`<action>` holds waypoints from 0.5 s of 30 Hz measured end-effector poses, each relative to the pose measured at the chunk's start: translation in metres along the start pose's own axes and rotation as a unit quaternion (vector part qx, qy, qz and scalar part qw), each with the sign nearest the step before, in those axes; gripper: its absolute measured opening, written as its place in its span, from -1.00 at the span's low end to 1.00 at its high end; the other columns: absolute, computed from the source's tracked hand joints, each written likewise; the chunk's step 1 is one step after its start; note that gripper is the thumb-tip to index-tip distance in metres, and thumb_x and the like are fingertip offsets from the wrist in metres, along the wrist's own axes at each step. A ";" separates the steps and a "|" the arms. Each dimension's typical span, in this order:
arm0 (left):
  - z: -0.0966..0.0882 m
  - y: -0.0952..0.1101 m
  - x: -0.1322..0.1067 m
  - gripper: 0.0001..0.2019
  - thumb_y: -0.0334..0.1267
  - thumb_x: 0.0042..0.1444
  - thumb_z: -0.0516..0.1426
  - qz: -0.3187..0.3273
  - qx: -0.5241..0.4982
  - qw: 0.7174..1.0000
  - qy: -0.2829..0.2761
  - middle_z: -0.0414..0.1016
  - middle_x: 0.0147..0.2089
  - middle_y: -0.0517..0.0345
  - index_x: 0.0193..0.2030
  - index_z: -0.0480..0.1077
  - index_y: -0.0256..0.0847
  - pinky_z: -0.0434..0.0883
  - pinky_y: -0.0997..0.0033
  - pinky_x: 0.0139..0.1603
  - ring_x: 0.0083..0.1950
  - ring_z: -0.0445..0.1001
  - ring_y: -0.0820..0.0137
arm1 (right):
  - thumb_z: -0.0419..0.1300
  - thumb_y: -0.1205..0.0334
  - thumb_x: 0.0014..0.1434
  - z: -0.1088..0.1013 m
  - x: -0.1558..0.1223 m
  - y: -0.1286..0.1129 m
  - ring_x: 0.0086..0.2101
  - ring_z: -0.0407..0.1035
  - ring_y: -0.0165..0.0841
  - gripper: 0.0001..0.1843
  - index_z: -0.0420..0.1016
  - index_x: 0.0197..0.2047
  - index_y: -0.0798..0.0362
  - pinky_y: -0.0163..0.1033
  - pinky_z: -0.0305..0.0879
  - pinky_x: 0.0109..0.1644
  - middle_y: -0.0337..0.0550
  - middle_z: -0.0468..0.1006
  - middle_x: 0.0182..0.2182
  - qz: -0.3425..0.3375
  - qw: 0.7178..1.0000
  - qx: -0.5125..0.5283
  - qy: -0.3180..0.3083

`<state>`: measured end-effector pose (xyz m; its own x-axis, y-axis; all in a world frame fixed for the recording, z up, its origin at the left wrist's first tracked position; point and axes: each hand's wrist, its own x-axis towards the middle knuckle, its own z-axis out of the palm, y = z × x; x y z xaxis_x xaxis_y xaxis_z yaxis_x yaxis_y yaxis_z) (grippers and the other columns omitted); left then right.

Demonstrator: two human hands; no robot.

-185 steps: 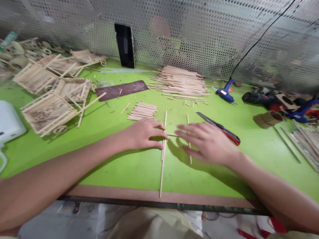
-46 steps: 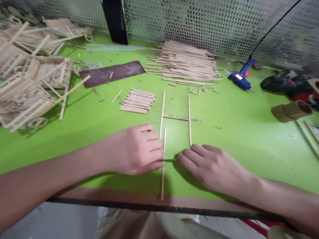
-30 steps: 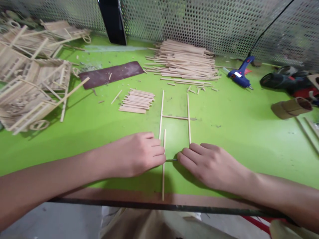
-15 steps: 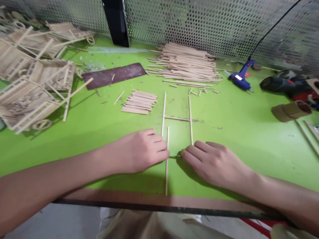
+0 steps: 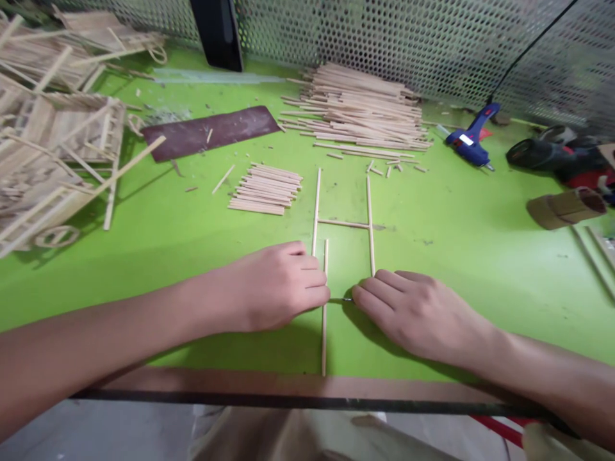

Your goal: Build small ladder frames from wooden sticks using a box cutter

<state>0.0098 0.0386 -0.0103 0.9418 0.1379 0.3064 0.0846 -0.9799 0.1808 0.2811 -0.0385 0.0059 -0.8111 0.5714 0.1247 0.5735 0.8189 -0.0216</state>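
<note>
My left hand (image 5: 283, 288) is closed, its fingertips pinching a thin wooden stick (image 5: 324, 339) that lies lengthwise toward the table's front edge. My right hand (image 5: 418, 310) is also closed, holding a thin metal tool (image 5: 346, 299) whose slim end reaches across to the stick at the left fingertips. Most of that tool is hidden under the fingers. Just beyond both hands lies an H-shaped frame of sticks (image 5: 343, 223), with a crossbar between two long sticks. The near ends of the long sticks run down to my hands.
A bundle of short sticks (image 5: 266, 190) lies behind my left hand, a big stick pile (image 5: 360, 109) farther back. Wooden models (image 5: 86, 141) crowd the left, beside brown sandpaper (image 5: 211, 133). At right are a blue glue gun (image 5: 471, 141), a power tool (image 5: 552, 157) and a bamboo cup (image 5: 567, 208).
The view has shifted slightly. Both hands keep nearly the same place and grip; the stick under the left fingertips stands a little straighter.
</note>
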 end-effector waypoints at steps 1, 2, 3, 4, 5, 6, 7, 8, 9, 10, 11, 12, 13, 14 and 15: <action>0.000 -0.001 0.000 -0.70 -0.52 0.41 0.08 0.005 0.003 1.000 0.001 0.49 -0.39 0.24 -0.35 0.42 -0.16 0.29 0.26 -0.18 -0.38 0.37 0.37 | 0.03 0.45 0.53 0.000 0.000 0.000 -0.38 0.25 -0.28 -0.72 0.50 -0.19 0.09 -0.14 0.10 -0.32 -0.17 0.49 -0.36 0.000 1.000 -0.001 -0.002; 0.000 -0.001 0.000 -0.70 -0.52 0.40 0.09 0.009 0.007 1.000 0.003 0.50 -0.39 0.24 -0.36 0.43 -0.16 0.29 0.25 -0.17 -0.38 0.38 0.36 | 0.02 0.45 0.53 0.000 0.001 -0.001 -0.38 0.25 -0.28 -0.72 0.50 -0.19 0.09 -0.14 0.11 -0.32 -0.17 0.49 -0.36 -0.002 1.000 -0.003 -0.003; 0.000 -0.002 -0.001 -0.70 -0.52 0.40 0.09 0.013 0.011 1.000 0.005 0.50 -0.39 0.24 -0.36 0.43 -0.16 0.30 0.25 -0.17 -0.38 0.38 0.36 | 0.02 0.45 0.53 0.000 0.001 -0.001 -0.38 0.26 -0.28 -0.71 0.50 -0.19 0.09 -0.14 0.11 -0.32 -0.17 0.50 -0.35 -0.004 1.000 -0.006 -0.004; 0.000 -0.002 -0.001 -0.70 -0.52 0.40 0.09 0.017 0.016 1.000 0.006 0.50 -0.39 0.24 -0.36 0.44 -0.16 0.30 0.26 -0.16 -0.37 0.39 0.36 | 0.02 0.45 0.53 0.000 0.002 -0.002 -0.38 0.26 -0.28 -0.71 0.51 -0.18 0.09 -0.14 0.12 -0.32 -0.16 0.50 -0.36 -0.005 1.000 -0.009 -0.004; 0.000 -0.003 -0.002 -0.71 -0.52 0.39 0.10 0.020 0.020 1.000 0.008 0.51 -0.39 0.24 -0.36 0.44 -0.16 0.30 0.26 -0.17 -0.38 0.39 0.36 | 0.02 0.46 0.53 0.000 0.003 -0.002 -0.38 0.26 -0.28 -0.71 0.51 -0.18 0.09 -0.14 0.12 -0.32 -0.17 0.49 -0.36 -0.007 1.000 -0.011 -0.004; -0.001 -0.003 -0.003 -0.71 -0.53 0.39 0.10 0.023 0.025 0.999 0.009 0.51 -0.39 0.24 -0.36 0.44 -0.15 0.30 0.26 -0.17 -0.38 0.39 0.36 | 0.02 0.46 0.53 0.000 0.004 -0.002 -0.38 0.25 -0.28 -0.71 0.51 -0.18 0.09 -0.14 0.12 -0.32 -0.17 0.49 -0.37 -0.008 1.000 -0.012 -0.004; -0.002 -0.003 -0.004 -0.71 -0.53 0.38 0.10 0.025 0.028 0.999 0.010 0.52 -0.39 0.24 -0.36 0.44 -0.15 0.29 0.26 -0.18 -0.38 0.39 0.36 | 0.02 0.47 0.53 0.000 0.005 -0.003 -0.38 0.25 -0.28 -0.71 0.51 -0.19 0.09 -0.15 0.12 -0.32 -0.17 0.48 -0.37 -0.010 1.000 -0.013 -0.003; -0.003 -0.004 -0.006 -0.70 -0.54 0.37 0.09 0.027 0.032 0.999 0.009 0.52 -0.39 0.23 -0.36 0.44 -0.15 0.28 0.26 -0.20 -0.39 0.39 0.36 | 0.02 0.47 0.53 0.001 0.007 -0.003 -0.38 0.25 -0.28 -0.71 0.51 -0.20 0.09 -0.15 0.12 -0.32 -0.18 0.47 -0.38 -0.010 1.000 -0.013 -0.003; -0.004 -0.004 -0.007 -0.70 -0.54 0.37 0.09 0.028 0.036 0.999 0.008 0.52 -0.39 0.23 -0.36 0.43 -0.15 0.28 0.26 -0.21 -0.39 0.39 0.37 | 0.03 0.47 0.53 0.001 0.008 -0.003 -0.38 0.25 -0.28 -0.70 0.50 -0.21 0.09 -0.15 0.11 -0.32 -0.18 0.47 -0.38 -0.011 1.000 -0.013 -0.001; -0.005 -0.004 -0.008 -0.70 -0.54 0.37 0.08 0.028 0.042 0.999 0.006 0.52 -0.39 0.22 -0.36 0.43 -0.15 0.27 0.26 -0.21 -0.39 0.39 0.37 | 0.03 0.46 0.53 0.002 0.010 -0.004 -0.38 0.25 -0.29 -0.70 0.50 -0.21 0.09 -0.15 0.11 -0.32 -0.18 0.47 -0.38 -0.011 1.000 -0.013 0.001; -0.006 -0.004 -0.009 -0.70 -0.54 0.36 0.08 0.027 0.048 0.998 0.003 0.51 -0.39 0.22 -0.37 0.43 -0.15 0.26 0.26 -0.21 -0.39 0.39 0.36 | 0.03 0.45 0.53 0.003 0.011 -0.004 -0.38 0.24 -0.29 -0.70 0.50 -0.22 0.08 -0.15 0.10 -0.33 -0.18 0.46 -0.39 -0.011 1.000 -0.015 0.004; -0.007 -0.004 -0.009 -0.70 -0.54 0.36 0.07 0.026 0.055 0.998 0.000 0.51 -0.39 0.21 -0.37 0.42 -0.14 0.26 0.26 -0.20 -0.40 0.39 0.36 | 0.03 0.45 0.53 0.003 0.012 -0.004 -0.39 0.24 -0.29 -0.70 0.49 -0.23 0.08 -0.15 0.09 -0.33 -0.19 0.45 -0.40 -0.011 1.000 -0.017 0.008; -0.008 -0.003 -0.010 -0.69 -0.54 0.36 0.06 0.025 0.062 0.998 -0.004 0.51 -0.39 0.21 -0.38 0.41 -0.14 0.26 0.26 -0.20 -0.40 0.38 0.36 | 0.02 0.44 0.53 0.004 0.013 -0.004 -0.39 0.23 -0.29 -0.69 0.49 -0.24 0.08 -0.15 0.08 -0.33 -0.20 0.44 -0.41 -0.011 1.000 -0.021 0.012; -0.008 -0.003 -0.010 -0.68 -0.54 0.37 0.05 0.024 0.070 0.997 -0.006 0.50 -0.40 0.21 -0.39 0.41 -0.14 0.25 0.25 -0.19 -0.40 0.38 0.36 | 0.02 0.44 0.53 0.004 0.014 -0.004 -0.39 0.22 -0.29 -0.69 0.48 -0.25 0.07 -0.15 0.07 -0.34 -0.20 0.43 -0.42 -0.010 0.999 -0.027 0.017; -0.009 -0.002 -0.010 -0.67 -0.53 0.39 0.04 0.021 0.076 0.997 -0.007 0.50 -0.40 0.21 -0.39 0.41 -0.14 0.26 0.24 -0.18 -0.40 0.38 0.35 | 0.02 0.44 0.53 0.005 0.014 -0.003 -0.40 0.22 -0.29 -0.68 0.48 -0.25 0.07 -0.15 0.07 -0.34 -0.20 0.42 -0.42 -0.010 0.999 -0.033 0.022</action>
<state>-0.0026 0.0403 -0.0058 0.9498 0.0962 0.2978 0.0931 -0.9954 0.0244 0.2670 -0.0330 0.0029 -0.8174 0.5512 0.1673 0.5650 0.8237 0.0470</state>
